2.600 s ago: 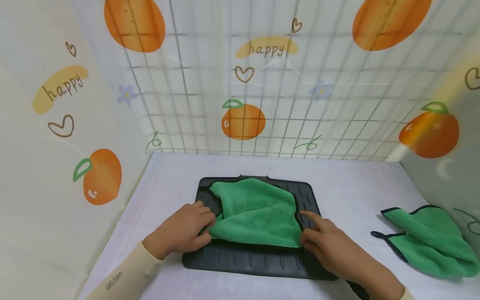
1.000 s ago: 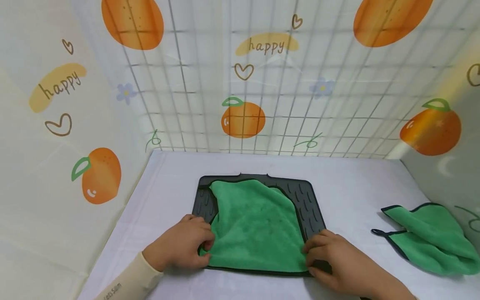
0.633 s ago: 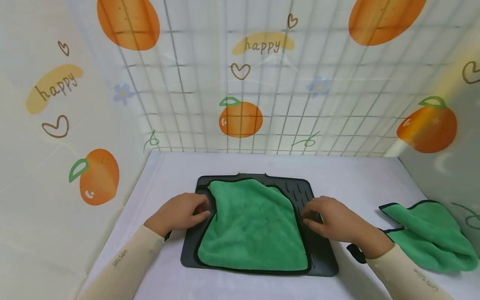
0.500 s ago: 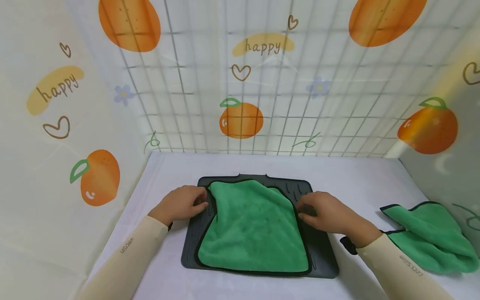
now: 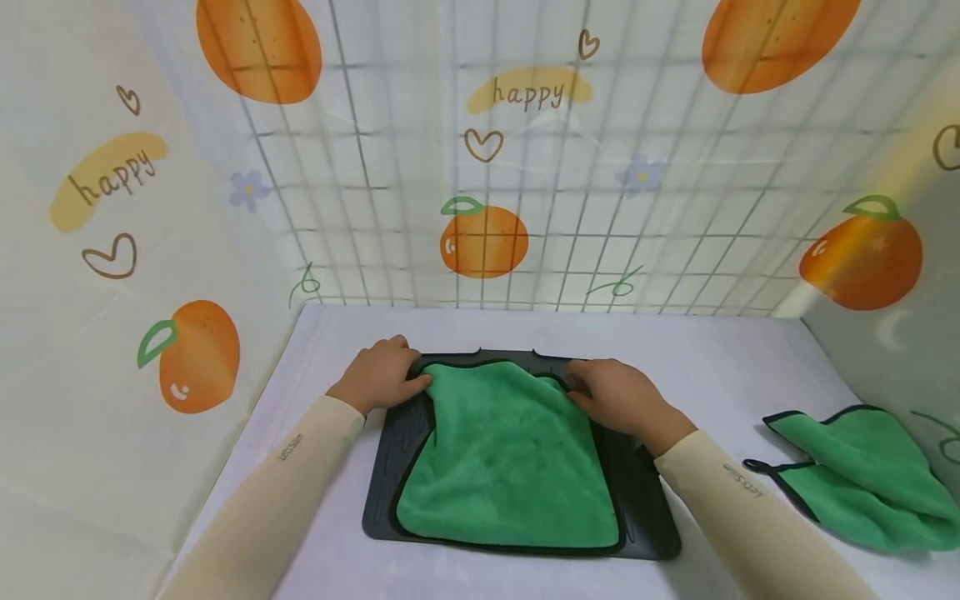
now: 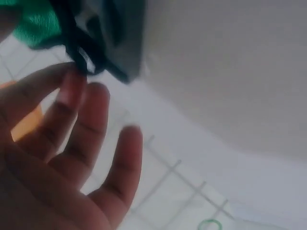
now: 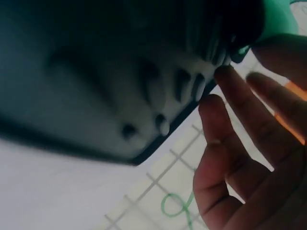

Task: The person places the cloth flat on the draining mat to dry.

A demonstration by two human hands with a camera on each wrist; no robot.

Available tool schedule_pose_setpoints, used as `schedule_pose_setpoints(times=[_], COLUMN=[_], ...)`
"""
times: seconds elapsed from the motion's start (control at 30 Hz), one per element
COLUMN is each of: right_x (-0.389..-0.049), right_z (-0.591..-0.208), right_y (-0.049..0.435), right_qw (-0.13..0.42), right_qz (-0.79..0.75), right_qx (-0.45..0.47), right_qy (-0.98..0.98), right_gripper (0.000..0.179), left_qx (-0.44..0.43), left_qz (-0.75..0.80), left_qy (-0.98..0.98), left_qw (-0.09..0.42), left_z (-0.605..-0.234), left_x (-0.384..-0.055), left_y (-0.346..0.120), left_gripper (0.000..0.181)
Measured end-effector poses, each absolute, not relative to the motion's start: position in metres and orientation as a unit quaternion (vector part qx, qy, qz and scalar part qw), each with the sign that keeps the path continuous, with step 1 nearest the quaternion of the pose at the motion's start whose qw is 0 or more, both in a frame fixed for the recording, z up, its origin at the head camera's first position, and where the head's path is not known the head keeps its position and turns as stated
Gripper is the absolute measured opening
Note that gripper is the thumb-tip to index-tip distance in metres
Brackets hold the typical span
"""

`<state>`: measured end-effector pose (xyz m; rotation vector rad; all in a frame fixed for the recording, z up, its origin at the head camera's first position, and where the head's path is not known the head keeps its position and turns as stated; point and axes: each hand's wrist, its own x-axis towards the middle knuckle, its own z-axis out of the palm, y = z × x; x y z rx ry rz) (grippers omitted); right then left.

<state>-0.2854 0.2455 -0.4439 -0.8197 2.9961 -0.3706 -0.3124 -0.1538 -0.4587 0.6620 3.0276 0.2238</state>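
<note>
A green black-edged cloth (image 5: pixel 506 454) lies spread on a ridged dark grey mat (image 5: pixel 654 521), mid-bench (image 5: pixel 708 354); the left hand (image 5: pixel 380 375) is at the cloth's far left corner, the right hand (image 5: pixel 618 396) by its far right edge; whether either grip pinches the fabric, I cannot tell; an uneven tug could likely wrinkle the cloth or skew the mat; a second ago both hands were at the near edge; now they have moved to the far side.
</note>
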Motion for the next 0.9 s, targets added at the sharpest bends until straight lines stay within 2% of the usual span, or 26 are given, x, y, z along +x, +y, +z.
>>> schedule_pose_setpoints(times=[0.13,0.2,0.4,0.5,0.6,0.7,0.9], right_x=[-0.291,-0.293,-0.299,-0.303,-0.306,-0.308,-0.306], right_z=[-0.447,-0.448,-0.451,-0.454,-0.456,-0.457,-0.455], right_y=[0.234,0.230,0.222,0.219,0.218,0.217,0.221], right_qw=[0.012,0.013,0.006,0.013,0.024,0.027,0.023], right_qz=[-0.096,-0.088,-0.086,-0.083,-0.083,-0.086,-0.100], right_qx=[-0.262,-0.268,-0.279,-0.271,-0.268,-0.268,-0.259], right_qy=[0.960,0.959,0.956,0.959,0.959,0.959,0.960], right_gripper=[0.060,0.061,0.045,0.030,0.014,0.005,0.006], left_qx=[0.208,0.211,0.231,0.250,0.265,0.266,0.263], left_qz=[0.061,0.056,0.035,0.045,0.055,0.055,0.051], left_qy=[0.976,0.975,0.972,0.967,0.962,0.962,0.963], left_qw=[0.022,0.026,0.002,-0.014,-0.023,-0.029,-0.029], left_z=[-0.460,-0.460,-0.461,-0.462,-0.464,-0.464,-0.458], left_x=[-0.310,-0.309,-0.313,-0.316,-0.319,-0.319,-0.319], left_y=[-0.144,-0.139,-0.134,-0.134,-0.135,-0.136,-0.140], left_gripper=[0.043,0.041,0.022,0.014,0.013,0.016,0.021])
